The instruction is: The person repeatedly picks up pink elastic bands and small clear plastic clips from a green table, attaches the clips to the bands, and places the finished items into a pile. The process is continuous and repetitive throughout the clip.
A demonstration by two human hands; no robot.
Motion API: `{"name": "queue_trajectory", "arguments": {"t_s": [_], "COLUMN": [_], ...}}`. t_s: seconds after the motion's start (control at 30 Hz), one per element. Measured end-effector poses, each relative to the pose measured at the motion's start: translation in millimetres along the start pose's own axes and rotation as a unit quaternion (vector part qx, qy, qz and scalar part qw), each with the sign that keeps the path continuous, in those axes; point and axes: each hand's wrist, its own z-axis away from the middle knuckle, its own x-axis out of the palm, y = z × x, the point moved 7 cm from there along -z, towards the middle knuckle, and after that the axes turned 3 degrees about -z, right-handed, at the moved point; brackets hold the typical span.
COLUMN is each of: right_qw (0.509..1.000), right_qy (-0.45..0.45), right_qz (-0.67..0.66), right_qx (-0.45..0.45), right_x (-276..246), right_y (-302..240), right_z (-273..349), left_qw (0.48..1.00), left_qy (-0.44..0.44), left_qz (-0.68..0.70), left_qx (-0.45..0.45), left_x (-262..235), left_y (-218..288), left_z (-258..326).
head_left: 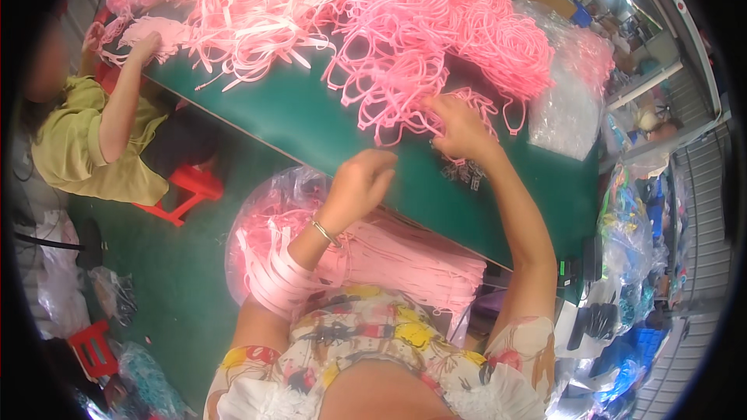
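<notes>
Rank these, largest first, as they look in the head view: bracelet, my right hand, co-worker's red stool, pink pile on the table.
1. Pink pile
2. Right hand and red stool: too alike to rank; the hand is nearer.
3. Bracelet

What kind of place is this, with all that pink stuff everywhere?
Probably a small workshop. A big heap of pink straps lies on a green table, another person is handling pink pieces there too, and plastic bags crowd the right side.
</notes>
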Motion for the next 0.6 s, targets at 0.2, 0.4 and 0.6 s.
{"name": "queue_trajectory", "arguments": {"t_s": [0.2,0.4,0.6], "right_qw": [0.998,0.978,0.951], "right_qy": [0.047,0.150,0.248], "right_qz": [0.017,-0.144,-0.181], "right_qx": [-0.049,0.010,-0.036], "right_x": [-23,-35,-27], "right_y": [-29,-22,-32], "right_z": [11,6,20], "left_qw": [0.997,0.993,0.957], "left_qy": [0.077,0.113,0.151], "left_qz": [0.001,0.004,0.201], "left_qx": [0.020,-0.024,-0.147], "left_x": [-11,-24,-18], "left_y": [-3,-3,-21], "left_z": [-5,-8,-22]}}
